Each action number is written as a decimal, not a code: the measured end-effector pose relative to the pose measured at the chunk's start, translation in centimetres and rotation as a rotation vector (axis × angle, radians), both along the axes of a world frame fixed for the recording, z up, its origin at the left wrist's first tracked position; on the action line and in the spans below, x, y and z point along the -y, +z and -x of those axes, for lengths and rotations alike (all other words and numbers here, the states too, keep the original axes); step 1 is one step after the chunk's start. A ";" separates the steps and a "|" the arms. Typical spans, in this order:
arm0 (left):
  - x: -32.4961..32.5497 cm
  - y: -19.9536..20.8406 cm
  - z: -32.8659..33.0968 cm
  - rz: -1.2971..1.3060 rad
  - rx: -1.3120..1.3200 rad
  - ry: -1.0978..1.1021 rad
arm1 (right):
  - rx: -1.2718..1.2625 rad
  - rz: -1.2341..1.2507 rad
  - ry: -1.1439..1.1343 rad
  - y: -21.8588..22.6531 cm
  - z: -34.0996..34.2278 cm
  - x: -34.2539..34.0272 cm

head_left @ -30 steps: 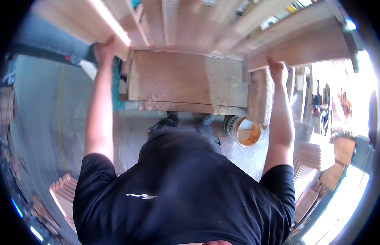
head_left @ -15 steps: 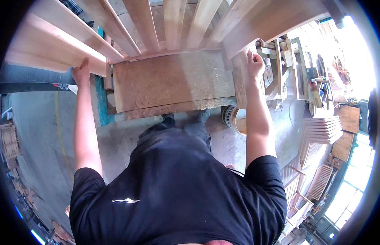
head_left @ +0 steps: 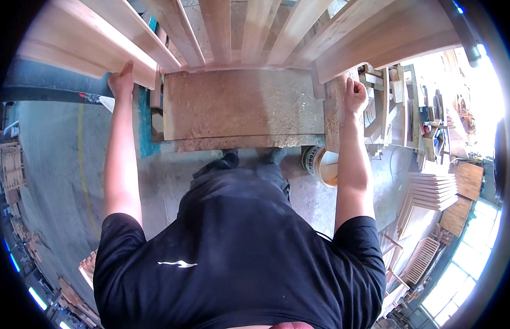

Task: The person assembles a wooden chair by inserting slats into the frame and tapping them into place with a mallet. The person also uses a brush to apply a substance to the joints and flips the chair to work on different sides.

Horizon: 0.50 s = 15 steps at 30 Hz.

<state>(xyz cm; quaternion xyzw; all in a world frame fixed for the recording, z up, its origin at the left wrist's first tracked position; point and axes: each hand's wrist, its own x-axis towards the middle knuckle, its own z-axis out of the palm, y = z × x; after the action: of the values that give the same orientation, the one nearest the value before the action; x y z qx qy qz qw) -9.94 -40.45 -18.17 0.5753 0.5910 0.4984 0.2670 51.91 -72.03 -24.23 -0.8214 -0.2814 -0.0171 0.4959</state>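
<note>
A pale wooden slatted frame (head_left: 215,33) spans the top of the picture, its slats fanning away from me above a workbench. My left hand (head_left: 121,84) is closed on the near edge of the frame's broad left member, the thumb lying over the wood. On the other side my right hand (head_left: 356,97) is curled closed beside the near edge of the right member, over a narrow wooden board. Whatever lies inside those right fingers is hidden. Between my hands lies the bench's brown, dust-strewn wooden top (head_left: 238,107).
A bucket (head_left: 323,166) stands on the floor by the bench's near right corner. Wooden parts crowd the right side, with stacked boards (head_left: 433,189) lower down. A dark blue surface (head_left: 46,82) lies under the frame's left end.
The frame, bench and both hands sit a little farther right in the picture. Each hand keeps about the same place along the frame.
</note>
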 end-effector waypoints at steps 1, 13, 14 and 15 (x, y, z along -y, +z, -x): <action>-0.2 -0.2 0.1 -0.011 0.006 -0.005 | 0.020 0.016 0.001 -0.1 -0.1 0.1; -0.8 -0.6 0.4 -0.012 -0.040 -0.022 | -0.222 -0.017 0.254 0.3 -1.7 1.6; -0.9 -0.7 0.6 0.009 -0.076 -0.014 | -0.199 0.022 0.256 0.7 -1.7 1.9; -0.5 -0.7 1.1 0.011 -0.103 -0.013 | -0.178 0.065 0.272 1.4 -1.0 1.8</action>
<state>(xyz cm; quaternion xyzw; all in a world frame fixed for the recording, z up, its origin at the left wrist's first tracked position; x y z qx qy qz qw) -11.00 -40.00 -18.84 0.6025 0.6028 0.4632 0.2428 52.93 -73.84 -22.82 -0.7897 -0.3453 0.1320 0.4896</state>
